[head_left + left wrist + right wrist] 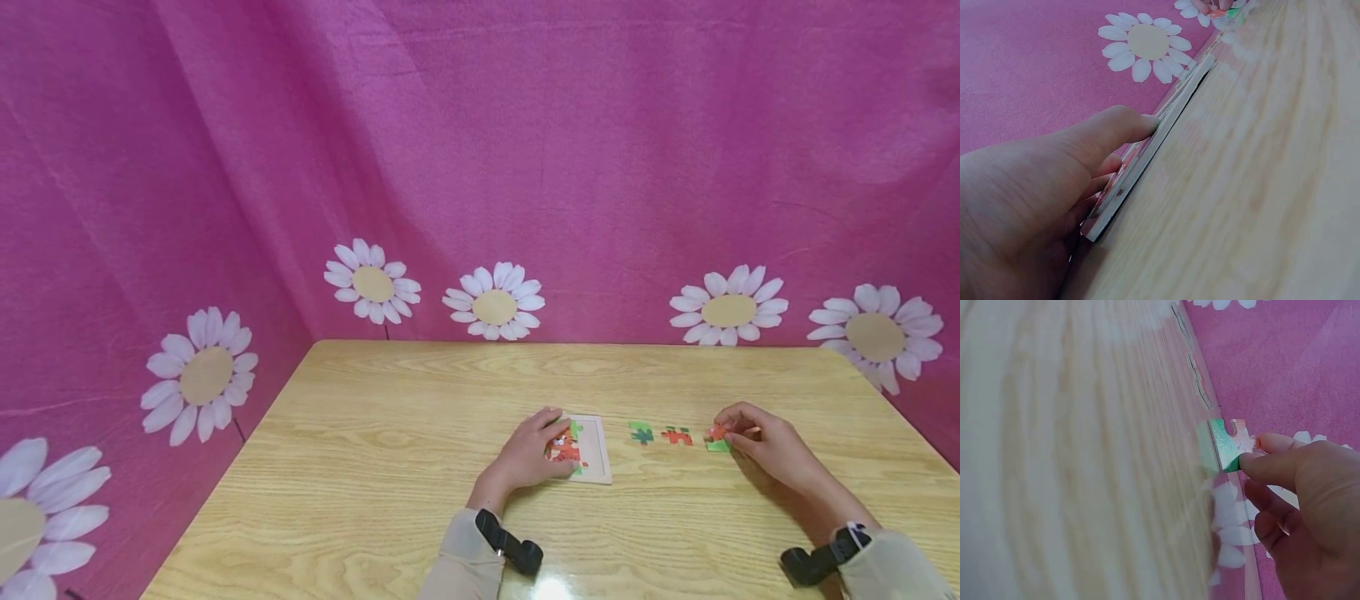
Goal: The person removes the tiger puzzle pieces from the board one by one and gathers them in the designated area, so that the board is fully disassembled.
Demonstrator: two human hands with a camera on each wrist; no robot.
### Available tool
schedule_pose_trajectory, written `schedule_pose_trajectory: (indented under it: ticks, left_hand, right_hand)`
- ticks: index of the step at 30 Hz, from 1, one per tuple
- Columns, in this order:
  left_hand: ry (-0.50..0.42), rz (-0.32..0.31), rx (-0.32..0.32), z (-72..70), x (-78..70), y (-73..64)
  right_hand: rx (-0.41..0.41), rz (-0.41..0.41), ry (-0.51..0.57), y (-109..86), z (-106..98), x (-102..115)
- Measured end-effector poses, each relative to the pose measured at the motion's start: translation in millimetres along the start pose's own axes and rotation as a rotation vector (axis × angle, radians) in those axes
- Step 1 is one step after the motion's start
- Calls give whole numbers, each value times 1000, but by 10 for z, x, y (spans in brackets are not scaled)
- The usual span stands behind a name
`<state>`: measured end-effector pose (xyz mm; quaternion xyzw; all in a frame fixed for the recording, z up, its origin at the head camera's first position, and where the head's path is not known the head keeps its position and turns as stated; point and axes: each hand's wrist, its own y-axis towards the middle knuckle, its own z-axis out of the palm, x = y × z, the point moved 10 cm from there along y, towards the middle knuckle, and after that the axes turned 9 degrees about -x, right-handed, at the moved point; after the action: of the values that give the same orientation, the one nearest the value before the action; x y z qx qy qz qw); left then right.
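My left hand (525, 454) lies over the left part of a pale wooden puzzle board (597, 454). Its thumb presses the near edge and its fingers reach the far side, holding the board from both sides. In the left wrist view the board's rim (1141, 164) runs beneath the thumb. Orange and green pieces fill part of the board; the hand hides some of them. Between thumb and index finger, my right hand (776, 448) pinches a green and orange puzzle piece (1229, 447), tilted up on its green edge. Whether that edge touches the table cannot be told.
Two loose puzzle pieces lie between the board and my right hand: a green one (641, 432) and an orange one (677, 436). The wooden table (360, 467) backs onto a pink cloth (592, 167) with white flowers. Black cameras are strapped to both wrists.
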<state>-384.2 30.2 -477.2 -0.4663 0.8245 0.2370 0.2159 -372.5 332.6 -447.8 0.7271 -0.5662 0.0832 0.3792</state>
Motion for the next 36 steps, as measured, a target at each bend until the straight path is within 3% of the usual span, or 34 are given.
schedule_pose_trajectory:
  ticks: [19, 27, 36]
  left_hand:
    - [12, -8, 9, -9, 1, -7]
    - [26, -3, 6, -12, -2, -3]
    - [10, -13, -10, -14, 11, -1]
  right_hand:
    - [47, 7, -23, 8, 92, -77]
    - [16, -18, -7, 4, 58, -44]
    - [7, 11, -10, 20, 38, -6]
